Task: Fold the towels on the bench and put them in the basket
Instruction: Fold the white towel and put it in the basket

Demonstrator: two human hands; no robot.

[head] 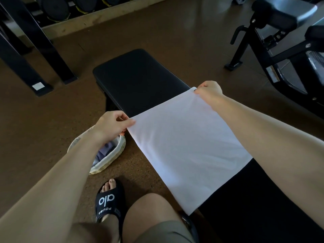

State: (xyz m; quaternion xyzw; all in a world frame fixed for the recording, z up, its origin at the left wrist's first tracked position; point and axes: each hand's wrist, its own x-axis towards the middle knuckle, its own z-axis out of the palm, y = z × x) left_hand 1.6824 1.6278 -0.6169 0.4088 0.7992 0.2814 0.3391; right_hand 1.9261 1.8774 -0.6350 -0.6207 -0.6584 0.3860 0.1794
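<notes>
I see the white towel [184,148] spread flat across the black bench [140,76], its near edge hanging just over the bench's near side. My left hand [112,125] pinches the towel's far left corner between thumb and fingers. My right hand [209,91] grips the far right corner, fingers curled; the exact finger placement is hidden behind the knuckles. The woven basket [112,156] sits on the floor [52,120] beside the bench, under my left forearm, holding what appears to be folded grey cloth.
</notes>
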